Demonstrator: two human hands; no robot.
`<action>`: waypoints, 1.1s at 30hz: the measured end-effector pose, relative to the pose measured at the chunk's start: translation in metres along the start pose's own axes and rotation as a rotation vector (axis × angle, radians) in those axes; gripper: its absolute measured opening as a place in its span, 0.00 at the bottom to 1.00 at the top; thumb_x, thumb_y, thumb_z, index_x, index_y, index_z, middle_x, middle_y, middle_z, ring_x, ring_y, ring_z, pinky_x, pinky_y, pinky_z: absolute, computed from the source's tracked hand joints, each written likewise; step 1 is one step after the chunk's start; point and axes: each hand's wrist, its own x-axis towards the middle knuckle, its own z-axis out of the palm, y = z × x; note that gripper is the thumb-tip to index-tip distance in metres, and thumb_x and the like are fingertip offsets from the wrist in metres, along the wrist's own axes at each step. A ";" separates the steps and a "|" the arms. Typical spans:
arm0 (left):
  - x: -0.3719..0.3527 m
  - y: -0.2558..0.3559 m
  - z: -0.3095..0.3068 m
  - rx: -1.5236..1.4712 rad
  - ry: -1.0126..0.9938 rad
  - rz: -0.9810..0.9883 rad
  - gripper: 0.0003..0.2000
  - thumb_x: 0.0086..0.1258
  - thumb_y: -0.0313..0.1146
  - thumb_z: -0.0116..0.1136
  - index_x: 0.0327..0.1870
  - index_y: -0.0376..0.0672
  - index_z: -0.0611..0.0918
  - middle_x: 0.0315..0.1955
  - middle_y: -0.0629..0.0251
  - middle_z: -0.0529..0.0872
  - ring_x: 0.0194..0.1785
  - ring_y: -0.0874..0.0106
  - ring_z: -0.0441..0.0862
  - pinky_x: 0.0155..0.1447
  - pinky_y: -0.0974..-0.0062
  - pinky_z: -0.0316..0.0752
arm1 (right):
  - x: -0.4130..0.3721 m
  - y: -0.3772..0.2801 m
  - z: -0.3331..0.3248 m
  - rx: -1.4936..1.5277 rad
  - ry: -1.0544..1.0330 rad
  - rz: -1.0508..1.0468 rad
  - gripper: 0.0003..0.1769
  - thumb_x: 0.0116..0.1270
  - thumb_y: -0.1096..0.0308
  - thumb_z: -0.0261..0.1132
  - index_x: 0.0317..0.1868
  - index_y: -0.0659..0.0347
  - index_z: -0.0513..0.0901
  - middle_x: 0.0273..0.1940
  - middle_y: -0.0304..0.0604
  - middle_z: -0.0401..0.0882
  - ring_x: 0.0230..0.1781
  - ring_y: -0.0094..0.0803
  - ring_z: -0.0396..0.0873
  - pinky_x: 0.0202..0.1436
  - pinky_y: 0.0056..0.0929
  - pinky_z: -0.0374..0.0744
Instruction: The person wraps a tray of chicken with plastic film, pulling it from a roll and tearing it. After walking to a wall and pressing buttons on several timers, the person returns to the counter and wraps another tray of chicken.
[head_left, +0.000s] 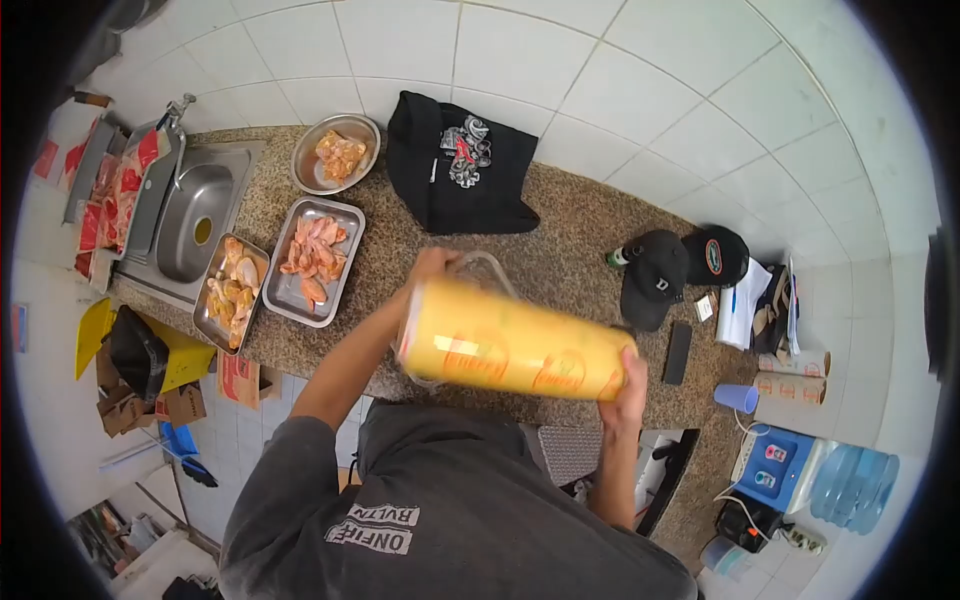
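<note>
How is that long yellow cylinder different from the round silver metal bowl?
The long yellow cylinder with orange-red print is colourful; the round silver metal bowl is plain. The cylinder is tilted, held by the right hand; the bowl rests on the speckled brown counter. Both have rounded sides.

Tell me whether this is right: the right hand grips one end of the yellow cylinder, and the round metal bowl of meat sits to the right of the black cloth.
Not quite: in the head view, the round metal bowl of meat sits to the left of the black cloth. The right hand does grip one end of the yellow cylinder.
</note>
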 end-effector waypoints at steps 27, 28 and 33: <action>-0.148 -0.015 -0.001 0.225 0.455 -0.818 0.29 0.79 0.51 0.36 0.43 0.29 0.81 0.36 0.36 0.84 0.43 0.38 0.80 0.53 0.46 0.71 | 0.094 0.124 0.008 -1.467 -0.225 -0.009 0.36 0.76 0.43 0.45 0.45 0.72 0.82 0.49 0.70 0.79 0.53 0.64 0.77 0.55 0.49 0.76; -0.150 -0.015 0.004 0.231 0.469 -0.812 0.29 0.79 0.51 0.36 0.43 0.29 0.81 0.36 0.36 0.84 0.43 0.38 0.80 0.53 0.46 0.71 | 0.104 0.142 0.015 -1.460 -0.229 -0.023 0.36 0.76 0.43 0.45 0.45 0.72 0.82 0.49 0.70 0.79 0.53 0.64 0.77 0.55 0.49 0.76; -0.126 -0.057 -0.006 0.133 0.328 -0.407 0.34 0.79 0.52 0.32 0.30 0.27 0.81 0.33 0.32 0.82 0.42 0.38 0.80 0.51 0.48 0.72 | 0.131 0.167 0.025 -1.378 -0.260 -0.146 0.32 0.78 0.49 0.45 0.40 0.73 0.82 0.39 0.71 0.80 0.46 0.68 0.78 0.49 0.51 0.75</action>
